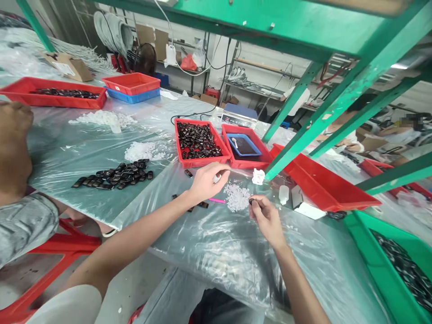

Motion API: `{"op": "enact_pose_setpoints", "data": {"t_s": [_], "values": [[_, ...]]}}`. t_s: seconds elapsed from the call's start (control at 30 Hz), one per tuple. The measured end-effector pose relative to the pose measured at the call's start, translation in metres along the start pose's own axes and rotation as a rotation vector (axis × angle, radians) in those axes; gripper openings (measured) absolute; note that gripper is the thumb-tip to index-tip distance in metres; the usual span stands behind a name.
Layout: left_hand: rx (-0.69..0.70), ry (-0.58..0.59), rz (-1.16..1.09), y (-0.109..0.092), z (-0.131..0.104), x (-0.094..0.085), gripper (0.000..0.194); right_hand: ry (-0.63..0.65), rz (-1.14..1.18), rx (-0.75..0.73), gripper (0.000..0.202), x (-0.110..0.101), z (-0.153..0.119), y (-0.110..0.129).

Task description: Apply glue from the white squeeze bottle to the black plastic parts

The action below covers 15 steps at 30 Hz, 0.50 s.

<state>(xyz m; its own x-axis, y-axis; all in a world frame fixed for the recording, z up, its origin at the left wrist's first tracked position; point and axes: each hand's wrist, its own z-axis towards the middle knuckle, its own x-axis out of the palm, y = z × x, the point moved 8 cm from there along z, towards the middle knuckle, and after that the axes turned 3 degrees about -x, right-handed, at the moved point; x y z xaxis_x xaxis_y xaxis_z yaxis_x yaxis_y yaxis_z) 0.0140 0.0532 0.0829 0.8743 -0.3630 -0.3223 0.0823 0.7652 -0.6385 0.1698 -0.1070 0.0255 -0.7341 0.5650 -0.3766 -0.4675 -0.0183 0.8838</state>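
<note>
My right hand [266, 218] pinches a small black glossy piece [251, 201] between thumb and fingers, at the right edge of a pile of small translucent white pieces [237, 197]. To the left of that pile, my left hand [209, 181] hovers with its fingers curled toward the thumb. Something small and whitish [216, 178] shows between them; its kind is unclear. Below that hand lie a pink stick [217, 200] and a few black pieces [202, 204], partly hidden by my wrist. Another black piece [188, 173] rests behind it.
A red tray of black pieces [179, 150] and a red tray holding a blue one [266, 159] stand behind my hands. Green posts [297, 130] rise at right, beside an angled red bin [324, 180]. Another person's arm [13, 148] is at left, near a black heap [114, 175].
</note>
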Motion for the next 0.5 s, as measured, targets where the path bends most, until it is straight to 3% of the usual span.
{"op": "enact_pose_setpoints", "data": {"t_s": [0.07,0.13,0.23,0.3,0.5], "values": [[-0.033,-0.108,0.002,0.019,-0.001,0.005,0.022,-0.063,0.195,0.063,0.036,0.007,0.017,-0.009],[-0.090,-0.110,0.034,0.040,-0.006,0.011,0.034,-0.108,0.346,0.128,0.043,0.014,0.027,-0.020],[-0.154,0.013,0.111,0.062,-0.015,0.019,0.051,-0.155,0.536,0.233,0.041,0.018,0.028,-0.034],[-0.163,0.113,0.160,0.067,-0.019,0.023,0.056,-0.185,0.624,0.285,0.032,0.017,0.021,-0.041],[-0.179,0.331,0.367,0.073,-0.027,0.036,0.050,-0.213,0.610,0.261,0.026,0.011,0.011,-0.042]]}}
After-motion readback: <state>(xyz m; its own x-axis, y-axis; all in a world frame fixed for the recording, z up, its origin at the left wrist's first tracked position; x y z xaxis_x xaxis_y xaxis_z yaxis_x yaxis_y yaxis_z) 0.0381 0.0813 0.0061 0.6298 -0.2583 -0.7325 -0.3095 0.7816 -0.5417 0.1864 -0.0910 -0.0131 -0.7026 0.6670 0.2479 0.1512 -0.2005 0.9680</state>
